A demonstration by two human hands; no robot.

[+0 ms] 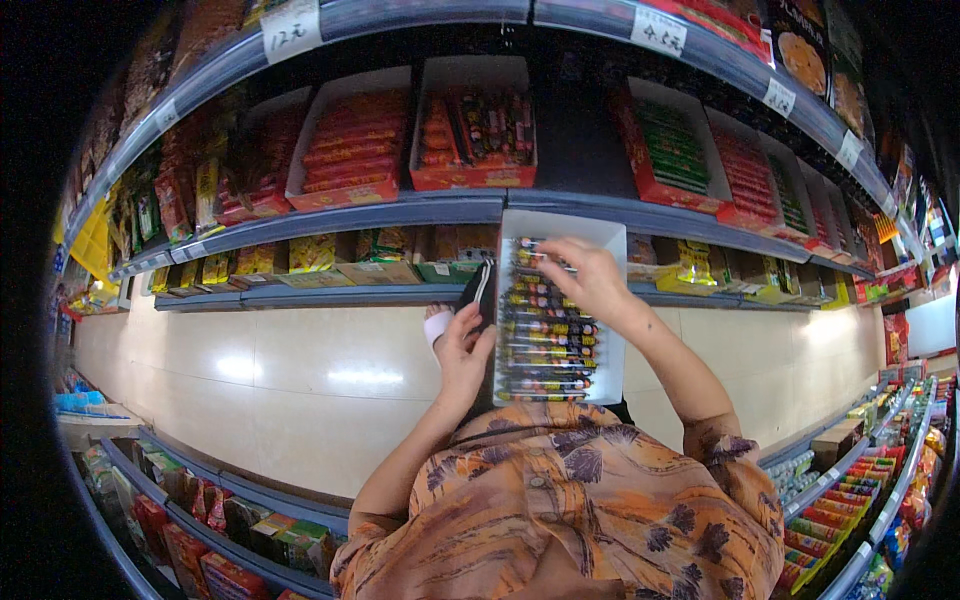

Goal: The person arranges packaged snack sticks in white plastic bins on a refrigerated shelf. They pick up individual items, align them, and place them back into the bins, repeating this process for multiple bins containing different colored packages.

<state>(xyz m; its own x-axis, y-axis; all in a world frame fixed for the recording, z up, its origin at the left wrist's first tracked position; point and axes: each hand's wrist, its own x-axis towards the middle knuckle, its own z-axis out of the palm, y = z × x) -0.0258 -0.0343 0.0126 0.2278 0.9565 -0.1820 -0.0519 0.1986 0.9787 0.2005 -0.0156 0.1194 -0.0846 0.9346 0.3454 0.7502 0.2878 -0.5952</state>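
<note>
A white-lined cardboard box (561, 227) spans from the shelf edge to my belly. Dark-wrapped stick snacks (551, 328) with yellow and red print lie crosswise in it, stacked in rows. Over the box's far end is my right hand (592, 277), its fingertips at the uppermost sticks; whether it pinches one is hard to see. My left hand (463, 352) is just left of the box, fingers bent and apart, nothing visible in them. Below it show a foot in a white-strapped sandal (437, 327) and a dark trouser leg with white stripes (484, 283).
On the middle shelf (576, 161), a box of mixed red and dark sticks (474, 174) stands left of a gap; a box of green sticks (671, 150) stands right. Yellow snack packs (311, 251) line the shelf below. Stocked shelves (225, 487) run behind me, over a tiled floor (300, 397).
</note>
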